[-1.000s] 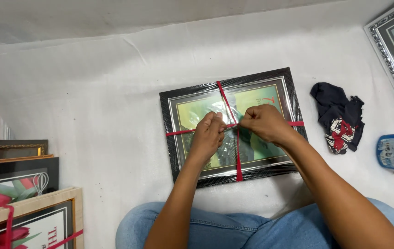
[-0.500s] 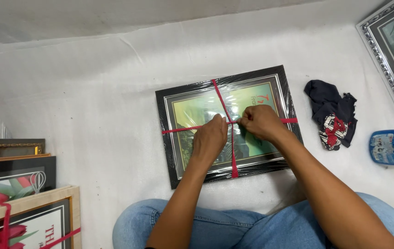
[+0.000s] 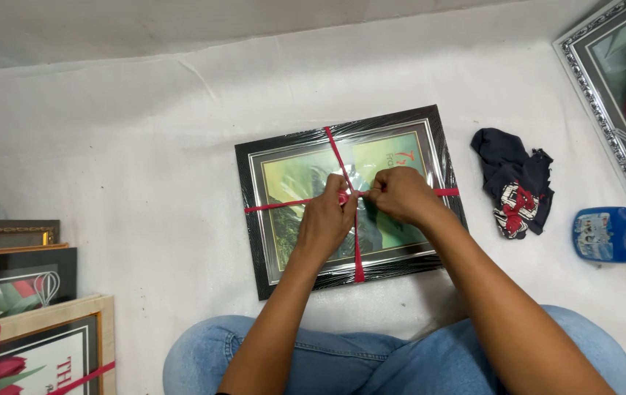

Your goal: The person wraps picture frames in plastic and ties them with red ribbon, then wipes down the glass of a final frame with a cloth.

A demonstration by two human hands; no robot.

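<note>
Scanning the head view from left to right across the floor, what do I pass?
Stacked picture frames → wrapped picture frame with red ribbon, the left hand then the right hand at its crossing → dark crumpled cloth → blue bottle → ornate silver frame.

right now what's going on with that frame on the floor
A person in blue jeans sits on the white sheet with a black picture frame wrapped in clear plastic film lying flat in front of them. A thin red ribbon crosses it both ways. The left hand and right hand meet at the crossing near the middle, each with a grip on the ribbon there. A dark crumpled cloth and a blue plastic bottle lie to the right, apart from the frame.
</note>
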